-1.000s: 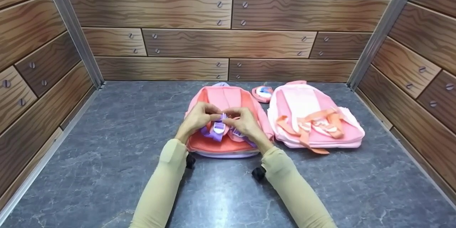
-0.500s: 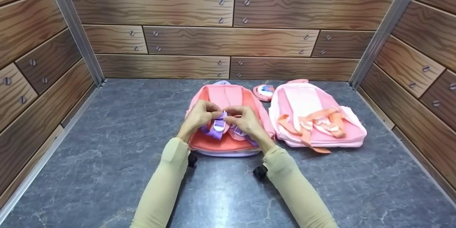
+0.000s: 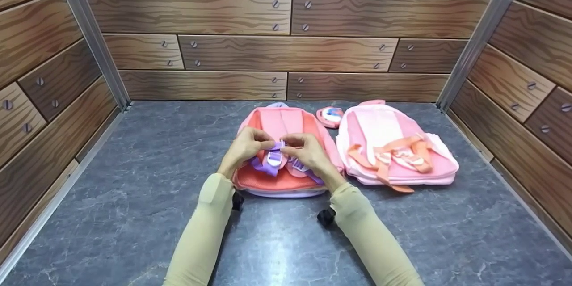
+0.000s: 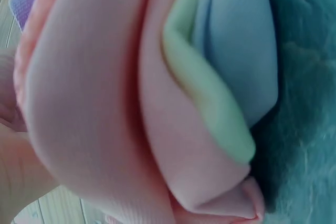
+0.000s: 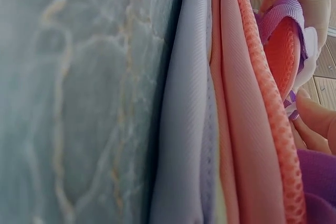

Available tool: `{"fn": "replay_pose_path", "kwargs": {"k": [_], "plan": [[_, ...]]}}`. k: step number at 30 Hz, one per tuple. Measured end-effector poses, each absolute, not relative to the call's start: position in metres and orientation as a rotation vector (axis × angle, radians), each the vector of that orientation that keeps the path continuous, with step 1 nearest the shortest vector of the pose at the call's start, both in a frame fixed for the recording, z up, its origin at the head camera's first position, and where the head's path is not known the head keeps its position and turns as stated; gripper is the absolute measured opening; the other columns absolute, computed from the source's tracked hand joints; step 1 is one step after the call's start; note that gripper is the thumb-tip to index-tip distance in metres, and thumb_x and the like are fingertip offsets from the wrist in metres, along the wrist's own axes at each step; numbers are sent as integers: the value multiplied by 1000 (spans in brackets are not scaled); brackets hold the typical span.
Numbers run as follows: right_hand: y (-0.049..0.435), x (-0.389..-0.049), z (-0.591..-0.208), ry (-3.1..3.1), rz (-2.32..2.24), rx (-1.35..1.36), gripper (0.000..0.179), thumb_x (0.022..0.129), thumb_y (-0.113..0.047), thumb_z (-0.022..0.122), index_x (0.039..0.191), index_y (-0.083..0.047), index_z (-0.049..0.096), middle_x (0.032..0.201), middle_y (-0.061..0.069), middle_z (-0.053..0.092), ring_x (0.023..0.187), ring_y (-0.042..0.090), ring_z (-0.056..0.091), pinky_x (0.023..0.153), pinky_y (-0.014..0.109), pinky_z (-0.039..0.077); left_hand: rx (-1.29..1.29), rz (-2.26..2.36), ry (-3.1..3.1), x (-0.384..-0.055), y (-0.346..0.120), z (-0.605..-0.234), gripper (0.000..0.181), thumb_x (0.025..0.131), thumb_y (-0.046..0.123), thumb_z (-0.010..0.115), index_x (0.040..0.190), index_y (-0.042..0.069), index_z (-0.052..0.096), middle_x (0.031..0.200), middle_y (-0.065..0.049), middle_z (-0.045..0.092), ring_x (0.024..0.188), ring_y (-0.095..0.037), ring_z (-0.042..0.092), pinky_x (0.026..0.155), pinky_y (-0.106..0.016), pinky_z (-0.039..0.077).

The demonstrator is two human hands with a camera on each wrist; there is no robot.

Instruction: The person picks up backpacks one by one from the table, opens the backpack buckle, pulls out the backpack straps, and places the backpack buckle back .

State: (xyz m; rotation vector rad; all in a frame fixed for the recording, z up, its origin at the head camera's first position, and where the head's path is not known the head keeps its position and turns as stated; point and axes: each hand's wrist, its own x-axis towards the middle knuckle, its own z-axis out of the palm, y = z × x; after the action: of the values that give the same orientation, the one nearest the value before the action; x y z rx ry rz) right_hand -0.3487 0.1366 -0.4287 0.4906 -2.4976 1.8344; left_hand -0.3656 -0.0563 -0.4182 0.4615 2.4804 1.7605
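A coral-pink backpack [image 3: 281,181] lies straps-up on the table. My left hand [image 3: 247,146] pinches a purple webbing strap [image 3: 278,146] above the bag, thumb against fingers. Facing it, my right hand [image 3: 307,148] pinches the same strap at a small white piece. Just below the fingertips sits a white strap buckle [image 3: 274,158], which also shows as a white buckle [image 5: 310,56] in the right wrist view. A second purple strap with a buckle [image 3: 298,165] lies under my right hand. The backpack's side [image 4: 89,93] hides most of my left hand in the left wrist view.
A light pink backpack [image 3: 371,138] with orange straps [image 3: 404,145] lies at the right, against the coral one. Between their tops is a small round pink item [image 3: 330,117] with a blue and white picture. Wood-patterned walls [image 3: 286,53] enclose the dark marbled table [image 3: 147,187].
My left fingertips have shifted slightly left, and more of the purple strap shows between the two hands. The right hand stays nearly in place. The backpacks have not moved.
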Motion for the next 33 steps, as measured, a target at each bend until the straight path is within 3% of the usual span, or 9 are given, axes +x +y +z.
{"fn": "replay_pose_path", "kwargs": {"k": [8, 18, 25, 33], "plan": [[138, -350, -430, -2465, 1867, 520, 33, 85, -2, 71, 118, 3, 68, 115, 19, 70, 92, 11, 66, 80, 21, 52, 473, 1731, 2546, -365, -49, -418, 8, 86, 10, 72, 88, 3, 76, 74, 4, 66, 63, -6, 51, 54, -19, 39], [139, -351, -430, -2466, 1896, 456, 36, 84, -5, 74, 119, 3, 67, 116, 18, 70, 96, 13, 66, 83, 22, 52, 453, 1798, 2448, -367, -57, -420, 9, 88, 4, 69, 91, -3, 74, 71, -3, 64, 49, -6, 45, 43, -18, 37], [139, -352, -430, -2460, 1909, 486, 35, 84, -5, 74, 118, 3, 68, 115, 18, 70, 95, 12, 67, 82, 21, 52, 486, 1673, 2603, -364, -49, -418, 7, 88, 11, 72, 88, 5, 77, 78, 3, 68, 67, -7, 53, 59, -20, 42], [141, -352, -431, -2454, 1909, 484, 35, 83, -4, 74, 117, 3, 68, 114, 19, 70, 93, 10, 65, 81, 19, 51, 520, 1766, 2480, -365, -54, -419, 10, 87, 5, 70, 93, -1, 75, 77, 0, 68, 64, -7, 52, 55, -18, 40]]}}
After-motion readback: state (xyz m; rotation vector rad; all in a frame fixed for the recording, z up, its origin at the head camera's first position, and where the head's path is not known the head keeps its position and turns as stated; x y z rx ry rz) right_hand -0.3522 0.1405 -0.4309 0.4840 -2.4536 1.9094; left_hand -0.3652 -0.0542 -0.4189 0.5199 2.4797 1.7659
